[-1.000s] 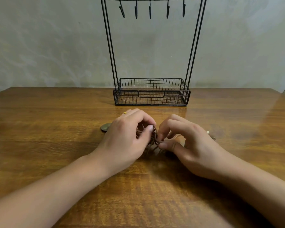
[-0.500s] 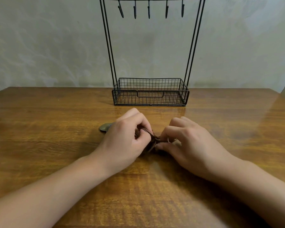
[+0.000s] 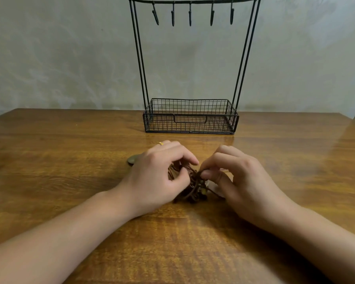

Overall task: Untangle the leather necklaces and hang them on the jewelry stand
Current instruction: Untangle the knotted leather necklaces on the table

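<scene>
Hands: left hand (image 3: 156, 177), right hand (image 3: 242, 181) pinching tangled necklaces (image 3: 193, 185).

Bare forearms, no sleeves; gold ring (image 3: 161, 143) on left hand (image 3: 158, 177).

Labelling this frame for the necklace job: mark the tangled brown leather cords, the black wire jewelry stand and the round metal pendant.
tangled brown leather cords (image 3: 193, 186): head view, on the knot between the hands.
black wire jewelry stand (image 3: 190, 116): head view, basket's front wall.
round metal pendant (image 3: 132, 159): head view, its visible disc.
</scene>
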